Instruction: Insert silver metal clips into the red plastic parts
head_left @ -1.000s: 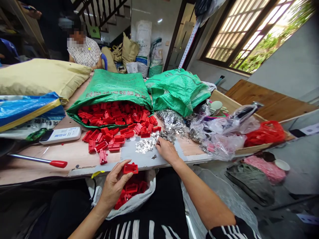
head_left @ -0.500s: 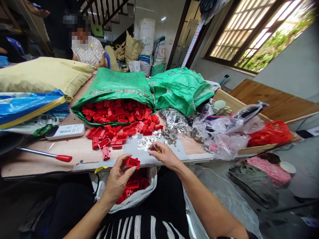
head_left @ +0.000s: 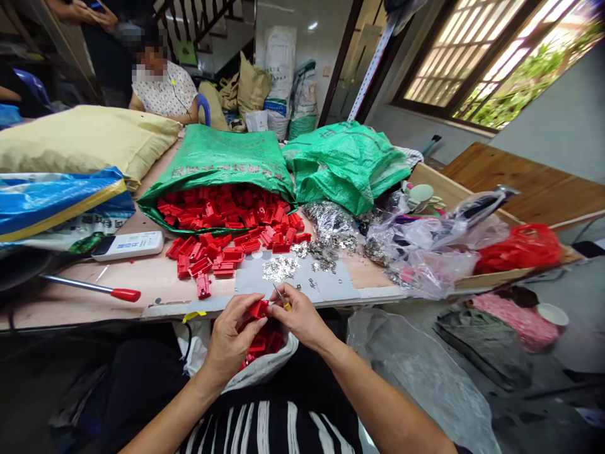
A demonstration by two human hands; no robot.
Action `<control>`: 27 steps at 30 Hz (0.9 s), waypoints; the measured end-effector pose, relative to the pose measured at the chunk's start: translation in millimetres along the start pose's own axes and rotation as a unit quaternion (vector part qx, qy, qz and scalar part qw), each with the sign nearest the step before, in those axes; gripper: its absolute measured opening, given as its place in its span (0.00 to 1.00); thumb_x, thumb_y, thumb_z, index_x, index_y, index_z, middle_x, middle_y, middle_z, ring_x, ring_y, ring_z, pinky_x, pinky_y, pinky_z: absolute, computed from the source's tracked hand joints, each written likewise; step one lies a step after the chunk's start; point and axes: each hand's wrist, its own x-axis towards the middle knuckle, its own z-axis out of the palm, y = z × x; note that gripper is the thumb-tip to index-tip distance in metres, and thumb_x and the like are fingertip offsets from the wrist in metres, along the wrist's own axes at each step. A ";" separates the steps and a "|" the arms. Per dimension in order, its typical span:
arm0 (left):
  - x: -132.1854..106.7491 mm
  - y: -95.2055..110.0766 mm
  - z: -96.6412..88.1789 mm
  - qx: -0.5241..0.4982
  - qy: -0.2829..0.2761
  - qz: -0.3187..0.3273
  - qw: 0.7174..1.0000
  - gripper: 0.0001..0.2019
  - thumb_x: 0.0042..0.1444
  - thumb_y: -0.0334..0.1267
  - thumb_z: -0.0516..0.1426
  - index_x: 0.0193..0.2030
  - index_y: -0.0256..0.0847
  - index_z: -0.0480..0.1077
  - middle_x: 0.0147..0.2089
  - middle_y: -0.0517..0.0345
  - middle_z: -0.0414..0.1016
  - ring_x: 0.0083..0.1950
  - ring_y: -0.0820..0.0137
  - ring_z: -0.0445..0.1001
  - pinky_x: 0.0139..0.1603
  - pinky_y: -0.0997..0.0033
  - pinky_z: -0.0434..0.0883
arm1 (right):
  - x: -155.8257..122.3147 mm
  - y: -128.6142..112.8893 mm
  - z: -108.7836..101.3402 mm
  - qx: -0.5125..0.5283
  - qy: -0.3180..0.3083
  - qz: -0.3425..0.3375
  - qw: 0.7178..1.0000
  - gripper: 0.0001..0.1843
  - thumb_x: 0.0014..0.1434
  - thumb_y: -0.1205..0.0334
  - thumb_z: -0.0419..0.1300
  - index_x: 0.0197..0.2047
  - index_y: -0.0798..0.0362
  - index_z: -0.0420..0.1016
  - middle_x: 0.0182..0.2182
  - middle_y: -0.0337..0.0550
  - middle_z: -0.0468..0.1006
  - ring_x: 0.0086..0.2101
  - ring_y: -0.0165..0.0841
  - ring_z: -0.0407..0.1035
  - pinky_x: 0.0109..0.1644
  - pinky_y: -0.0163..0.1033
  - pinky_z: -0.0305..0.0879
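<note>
The left hand (head_left: 231, 337) is curled nearly closed, its fingers and thumb gripping a small red plastic part (head_left: 259, 309) at the fingertips. The right hand (head_left: 299, 318) is drawn into a narrow pinch around a thin metal-tipped tool (head_left: 282, 300) with a yellow end. The tool's tip points up and left, just beside the red plastic part; whether they touch is too small to tell. The hands nearly meet at lower centre, close to the edge of the wooden table (head_left: 70, 309).

Directly below them, a white woven sack (head_left: 283, 359) sits against the person's striped shirt (head_left: 265, 429), with more red parts (head_left: 259, 343) inside. Just above the hands lies a grey sheet (head_left: 326, 284) carrying a scatter of small silver metal pieces (head_left: 281, 268). Loose red parts (head_left: 203, 258) lie to its left, spilling from a green woven sack (head_left: 217, 157) at upper centre. A second green sack (head_left: 350, 167) lies to the right, beside a heap of silver pieces (head_left: 331, 224) and clear plastic bags (head_left: 425, 258). At left, a red-handled screwdriver (head_left: 125, 294) lies on the table. At upper left, a seated person (head_left: 163, 94) in a dotted top faces the table.
</note>
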 end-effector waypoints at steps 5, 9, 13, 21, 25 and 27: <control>-0.4 4.2 -1.1 -0.130 -0.011 -0.128 0.983 0.22 0.53 0.41 0.61 0.55 0.42 0.68 0.42 0.55 0.77 0.43 0.66 0.76 0.46 0.67 0.74 | -4.6 -8.7 -4.2 0.075 -0.037 0.036 0.996 0.14 0.55 0.51 0.60 0.36 0.51 0.63 0.23 0.33 0.71 0.19 0.23 0.56 0.23 0.30 0.52; -0.1 3.4 -1.3 -0.214 -0.007 -0.172 0.961 0.24 0.52 0.42 0.62 0.56 0.42 0.66 0.48 0.53 0.77 0.48 0.65 0.76 0.49 0.66 0.73 | -8.6 -10.6 -11.6 0.071 -0.047 0.017 0.996 0.15 0.58 0.48 0.57 0.38 0.52 0.63 0.26 0.34 0.71 0.19 0.23 0.57 0.24 0.30 0.54; 2.5 0.5 -3.6 -0.228 -0.014 -0.169 0.959 0.21 0.52 0.40 0.61 0.53 0.42 0.66 0.54 0.51 0.74 0.50 0.65 0.75 0.50 0.66 0.73 | -13.0 -6.1 -15.4 -0.055 -0.051 -0.026 0.997 0.12 0.64 0.55 0.51 0.45 0.52 0.69 0.31 0.38 0.70 0.28 0.27 0.64 0.33 0.33 0.62; 17.2 -24.3 -17.9 0.065 -0.043 -0.033 0.996 0.14 0.54 0.35 0.58 0.48 0.42 0.69 0.45 0.56 0.77 0.46 0.66 0.75 0.49 0.65 0.70 | -12.9 -3.3 -11.6 -0.251 -0.022 -0.076 0.965 0.12 0.61 0.66 0.54 0.47 0.51 0.72 0.34 0.40 0.76 0.35 0.31 0.69 0.42 0.36 0.62; 24.1 -33.7 -19.6 0.154 -0.052 0.023 0.986 0.16 0.53 0.34 0.58 0.50 0.43 0.70 0.48 0.54 0.77 0.50 0.64 0.74 0.54 0.61 0.69 | -7.5 -1.5 -7.9 -0.295 -0.004 -0.096 0.951 0.09 0.60 0.68 0.55 0.43 0.52 0.74 0.36 0.42 0.77 0.37 0.32 0.69 0.43 0.36 0.62; 26.9 -34.1 -19.7 0.169 -0.065 0.038 0.983 0.17 0.54 0.35 0.58 0.51 0.43 0.70 0.49 0.53 0.77 0.51 0.64 0.74 0.54 0.61 0.69 | -4.5 0.8 -6.6 -0.309 -0.007 -0.113 0.944 0.08 0.60 0.68 0.56 0.41 0.52 0.74 0.36 0.42 0.76 0.37 0.32 0.69 0.43 0.35 0.62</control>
